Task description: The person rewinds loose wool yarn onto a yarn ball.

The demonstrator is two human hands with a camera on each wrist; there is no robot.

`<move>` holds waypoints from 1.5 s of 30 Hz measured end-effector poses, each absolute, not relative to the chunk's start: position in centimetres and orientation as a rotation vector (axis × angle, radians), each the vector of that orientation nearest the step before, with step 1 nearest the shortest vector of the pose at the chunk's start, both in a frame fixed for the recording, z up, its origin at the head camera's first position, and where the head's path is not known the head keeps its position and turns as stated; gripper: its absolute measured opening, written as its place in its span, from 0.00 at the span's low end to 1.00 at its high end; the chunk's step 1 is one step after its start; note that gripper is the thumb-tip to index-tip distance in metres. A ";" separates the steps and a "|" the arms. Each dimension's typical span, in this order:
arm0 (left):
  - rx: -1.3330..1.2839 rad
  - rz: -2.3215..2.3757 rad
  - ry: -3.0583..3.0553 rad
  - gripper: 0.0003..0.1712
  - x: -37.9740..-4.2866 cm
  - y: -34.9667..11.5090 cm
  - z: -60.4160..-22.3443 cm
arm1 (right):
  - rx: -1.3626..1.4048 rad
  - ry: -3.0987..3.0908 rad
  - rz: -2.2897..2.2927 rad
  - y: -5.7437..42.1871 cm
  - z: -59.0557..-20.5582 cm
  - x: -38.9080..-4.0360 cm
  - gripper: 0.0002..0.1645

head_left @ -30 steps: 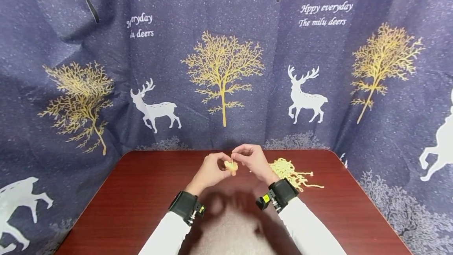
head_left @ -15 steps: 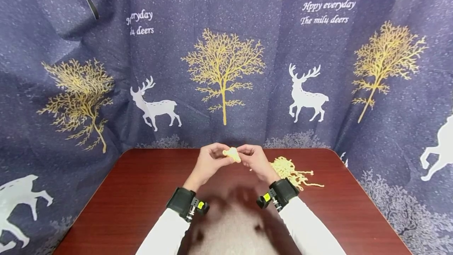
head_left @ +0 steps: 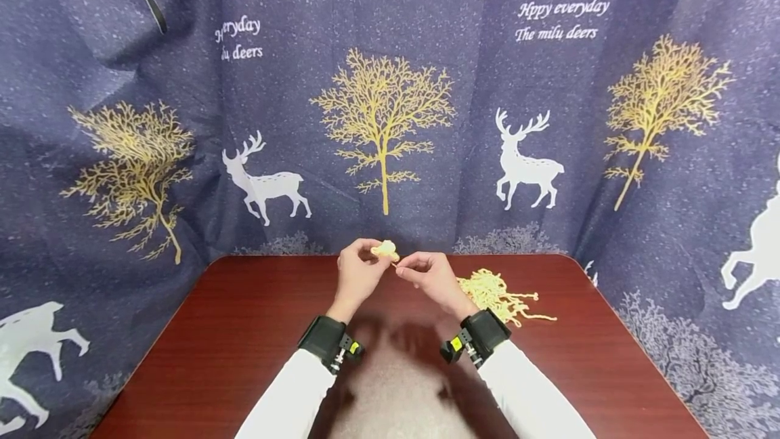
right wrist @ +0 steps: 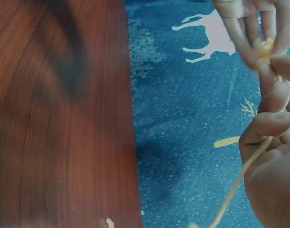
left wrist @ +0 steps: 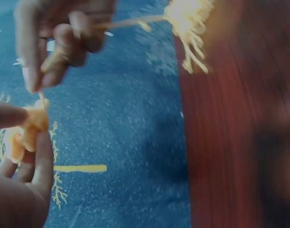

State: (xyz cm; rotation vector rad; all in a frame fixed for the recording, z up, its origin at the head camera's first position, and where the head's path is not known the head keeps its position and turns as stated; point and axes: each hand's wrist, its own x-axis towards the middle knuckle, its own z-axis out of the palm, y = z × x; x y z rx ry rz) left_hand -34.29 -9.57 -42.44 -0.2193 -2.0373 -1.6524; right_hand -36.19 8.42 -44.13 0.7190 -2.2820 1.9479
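A small bunched piece of pale yellow yarn (head_left: pixel 385 249) sits between the thumb and fingers of my left hand (head_left: pixel 356 278), raised over the table's far edge. Just to its right, my right hand (head_left: pixel 434 279) pinches a yarn strand, and a short length of it spans to the piece. The left wrist view shows the bunched yarn (left wrist: pixel 33 128) in the left fingers, with the right fingertips close above it. Through the curled right fingers a yarn strand (right wrist: pixel 235 186) trails out of the hand; in the left wrist view it runs toward the loose pile.
A tangled pile of yellow yarn (head_left: pixel 490 290) lies on the table right of the right hand, with loose ends spread rightward. The reddish-brown table (head_left: pixel 201 344) ends at a dark blue curtain (head_left: pixel 341 222) printed with deer and trees.
My left hand has risen and shifted slightly left with the bunched yarn. The right hand, close against the bunch half a second ago, is now slightly apart from it, a strand between them.
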 end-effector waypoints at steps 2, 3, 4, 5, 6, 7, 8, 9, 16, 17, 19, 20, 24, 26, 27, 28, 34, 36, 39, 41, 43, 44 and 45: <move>-0.192 -1.508 -2.135 0.15 -34.3 -9.6 -42.6 | 0.735 -2.278 1.929 8.4 -43.9 -36.3 0.07; -0.189 -1.454 -2.176 0.14 -34.3 -9.7 -42.7 | 0.742 -2.274 1.929 8.5 -43.8 -36.3 0.07; -0.196 -1.412 -2.215 0.14 -34.3 -9.7 -42.8 | 0.747 -2.267 1.933 8.5 -43.7 -36.3 0.08; -0.214 -1.378 -2.253 0.14 -34.3 -9.8 -42.8 | 0.753 -2.259 1.939 8.5 -43.5 -36.4 0.09; -0.249 -1.360 -2.286 0.13 -34.3 -9.9 -42.9 | 0.753 -2.246 1.957 8.5 -43.3 -36.4 0.09; -0.295 -1.345 -2.323 0.12 -34.3 -9.9 -43.0 | 0.746 -2.236 1.969 8.6 -43.2 -36.5 0.10; -0.355 -1.345 -2.357 0.12 -34.3 -10.0 -43.0 | 0.741 -2.221 1.987 8.6 -43.0 -36.6 0.10; -0.423 -1.349 -2.392 0.12 -34.3 -10.1 -43.0 | 0.730 -2.206 2.010 8.7 -42.8 -36.6 0.10; -0.847 -1.747 -2.363 0.16 -34.2 -10.4 -43.0 | 0.650 -2.126 2.155 9.0 -42.1 -37.3 0.07; -0.865 -1.828 -2.328 0.16 -34.1 -10.4 -42.8 | 0.641 -2.123 2.162 9.0 -42.0 -37.3 0.07; -0.870 -1.978 -2.250 0.17 -33.9 -10.5 -42.4 | 0.624 -2.122 2.167 9.0 -42.0 -37.4 0.08; -0.867 -2.041 -2.210 0.17 -33.8 -10.5 -42.2 | 0.622 -2.120 2.175 8.9 -42.0 -37.4 0.09; -0.817 -2.200 -2.051 0.19 -33.6 -10.5 -41.4 | 0.627 -2.100 2.218 8.8 -42.5 -37.5 0.14; -0.757 -2.233 -1.982 0.19 -33.6 -10.5 -41.0 | 0.627 -2.096 2.230 8.7 -42.8 -37.5 0.13; -0.722 -2.244 -1.947 0.20 -33.6 -10.4 -40.9 | 0.623 -2.099 2.232 8.7 -42.9 -37.5 0.12; -0.686 -2.254 -1.913 0.20 -33.6 -10.4 -40.8 | 0.618 -2.106 2.231 8.7 -43.0 -37.4 0.11; -0.483 -2.217 -1.806 0.19 -34.0 -10.0 -40.6 | 0.635 -2.156 2.194 8.6 -43.4 -37.0 0.11; -0.424 -2.182 -1.807 0.18 -34.1 -9.8 -40.7 | 0.649 -2.171 2.181 8.6 -43.3 -36.8 0.14; -0.350 -2.109 -1.827 0.18 -34.2 -9.7 -40.9 | 0.665 -2.201 2.144 8.7 -43.1 -36.4 0.15; -0.313 -2.044 -1.845 0.17 -34.3 -9.6 -41.1 | 0.674 -2.221 2.114 8.6 -42.9 -36.0 0.14; -0.288 -1.964 -1.864 0.17 -34.4 -9.5 -41.2 | 0.691 -2.233 2.073 8.6 -42.8 -35.8 0.12; -0.276 -1.909 -1.883 0.17 -34.4 -9.5 -41.3 | 0.700 -2.237 2.055 8.6 -42.7 -35.7 0.12; -0.266 -1.851 -1.904 0.17 -34.5 -9.4 -41.4 | 0.710 -2.239 2.037 8.6 -42.6 -35.7 0.12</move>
